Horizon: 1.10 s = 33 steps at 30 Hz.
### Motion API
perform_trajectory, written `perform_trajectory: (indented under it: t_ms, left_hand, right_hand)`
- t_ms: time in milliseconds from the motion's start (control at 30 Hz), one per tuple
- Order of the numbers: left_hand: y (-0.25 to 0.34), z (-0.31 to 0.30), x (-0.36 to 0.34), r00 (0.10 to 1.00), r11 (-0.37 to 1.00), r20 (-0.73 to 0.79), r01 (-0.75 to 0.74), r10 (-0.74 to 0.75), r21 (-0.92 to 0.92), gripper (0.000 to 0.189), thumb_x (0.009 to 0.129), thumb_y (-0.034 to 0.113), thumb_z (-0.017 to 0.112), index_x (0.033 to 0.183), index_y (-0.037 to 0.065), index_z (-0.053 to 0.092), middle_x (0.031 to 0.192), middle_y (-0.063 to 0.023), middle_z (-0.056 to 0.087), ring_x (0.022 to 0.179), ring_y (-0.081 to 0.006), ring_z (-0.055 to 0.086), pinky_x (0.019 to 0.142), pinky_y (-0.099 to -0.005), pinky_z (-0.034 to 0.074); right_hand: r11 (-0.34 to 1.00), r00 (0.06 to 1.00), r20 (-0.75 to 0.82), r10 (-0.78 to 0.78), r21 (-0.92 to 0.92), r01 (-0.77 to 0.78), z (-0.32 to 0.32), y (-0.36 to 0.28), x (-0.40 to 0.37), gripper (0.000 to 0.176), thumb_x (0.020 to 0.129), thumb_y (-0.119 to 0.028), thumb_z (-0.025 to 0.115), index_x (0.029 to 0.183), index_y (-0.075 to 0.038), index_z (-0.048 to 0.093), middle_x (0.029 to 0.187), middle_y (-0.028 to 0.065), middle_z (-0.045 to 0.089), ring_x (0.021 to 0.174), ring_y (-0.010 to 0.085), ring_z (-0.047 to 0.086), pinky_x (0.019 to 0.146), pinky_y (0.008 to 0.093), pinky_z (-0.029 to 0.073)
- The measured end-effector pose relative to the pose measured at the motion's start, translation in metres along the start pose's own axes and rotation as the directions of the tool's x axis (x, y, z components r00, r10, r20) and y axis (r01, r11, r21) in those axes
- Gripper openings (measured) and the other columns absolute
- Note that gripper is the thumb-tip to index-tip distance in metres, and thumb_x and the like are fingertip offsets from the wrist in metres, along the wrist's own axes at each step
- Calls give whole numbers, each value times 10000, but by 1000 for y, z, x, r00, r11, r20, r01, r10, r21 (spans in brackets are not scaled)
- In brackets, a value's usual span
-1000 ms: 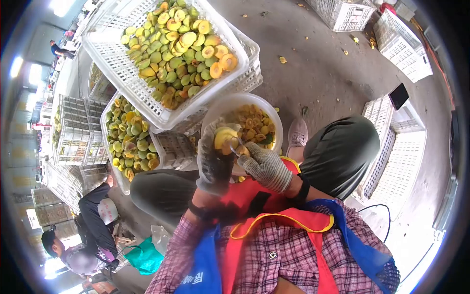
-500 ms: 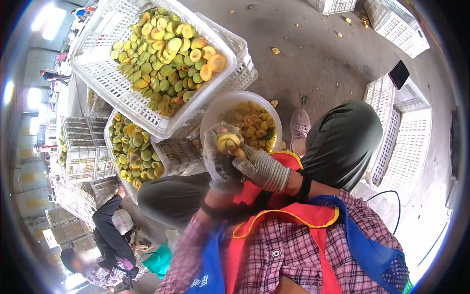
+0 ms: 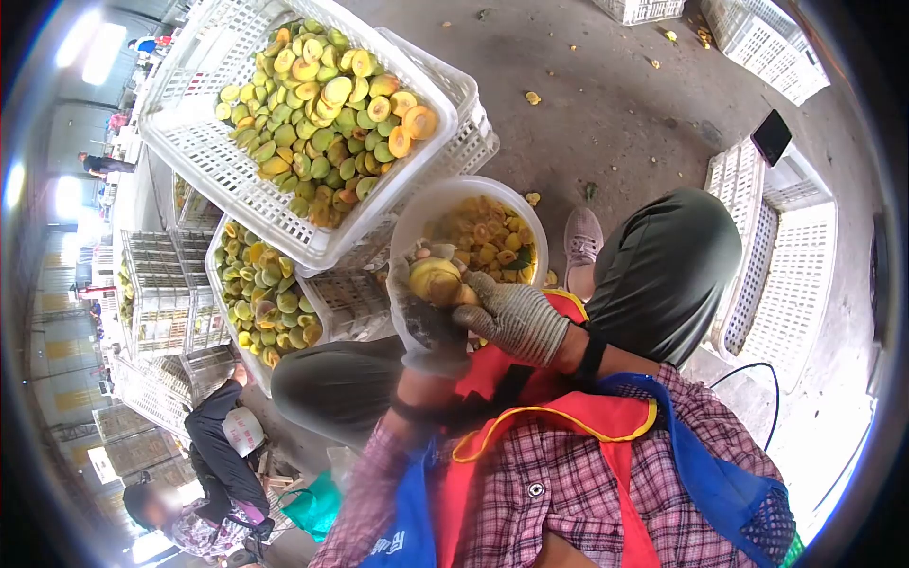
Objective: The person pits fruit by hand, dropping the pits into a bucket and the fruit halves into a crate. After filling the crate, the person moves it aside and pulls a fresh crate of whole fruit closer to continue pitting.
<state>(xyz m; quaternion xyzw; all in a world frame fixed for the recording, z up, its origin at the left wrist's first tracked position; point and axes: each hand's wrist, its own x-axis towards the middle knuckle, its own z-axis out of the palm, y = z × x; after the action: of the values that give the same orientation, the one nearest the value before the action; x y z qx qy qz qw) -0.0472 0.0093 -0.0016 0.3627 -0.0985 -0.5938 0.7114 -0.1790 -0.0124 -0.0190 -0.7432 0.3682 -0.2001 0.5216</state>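
My left hand (image 3: 426, 317), in a dark, blurred glove, is closed around a yellow peach (image 3: 436, 281) over the near left rim of a white bucket (image 3: 405, 227). Inside the bucket lie wet yellow peach pieces (image 3: 483, 232). My right hand (image 3: 516, 320), in a grey knitted glove, is closed against the right side of the peach. At its fingertips shows the tan end of a small tool (image 3: 467, 295); its curved loop is mostly hidden now.
A white crate (image 3: 317, 256) of halved green-yellow peaches stands beyond the bucket, above another crate (image 3: 312, 301) of peaches. At right are stacked white crates (image 3: 791, 275) with a dark flat device (image 3: 772, 137) on a rim. A seated person (image 3: 213, 483) is at lower left.
The peach has turned in my left hand and shows more of its yellow side. The tool's loop, seen across the fruit before, has moved off its face. My right hand has shifted slightly right.
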Motion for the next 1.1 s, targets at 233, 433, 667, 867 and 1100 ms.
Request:
perform_trajectory:
  t_ms: [233,433,667,867,1100]
  left_hand:
    - [-6,7,-6,977,951,-91,-162,192,261,372,955,420,462,1034,59,498,951,-106,577,828,-197,580,704,-309,501]
    - [-9,-2,-1,957,874,45,-281,287,396,356,960,413,465,995,61,506,884,-109,561,778,-219,560,737,-336,471]
    - [-10,-19,7,973,947,187,-183,136,265,394,970,425,451,998,39,527,890,-124,577,740,-215,563,727,-337,479]
    - [-15,-8,-1,930,771,153,-362,333,524,345,977,350,476,1070,26,551,922,-115,625,795,-180,606,725,-304,513]
    - [-2,1,-1,972,659,-29,-136,233,739,346,948,348,514,1016,17,588,896,-114,635,792,-168,591,731,-295,488]
  right_hand:
    - [984,982,-70,-175,13,176,-6,-7,0,453,925,-444,473,1106,-31,517,862,247,632,743,420,624,645,499,487]
    - [985,999,-8,52,164,-49,12,-1,-4,337,951,-319,465,1108,-28,526,849,212,641,752,415,628,648,474,492]
    - [840,858,-236,-457,202,503,27,22,1,276,966,-322,487,1033,-64,557,648,46,539,532,199,503,496,314,424]
    - [667,964,266,33,712,-219,10,15,-7,275,971,-344,497,973,-82,579,706,-15,534,589,92,478,486,283,407]
    - [707,823,-303,-480,421,568,20,13,0,284,972,-380,501,976,-112,598,665,-35,512,566,62,442,485,216,354]
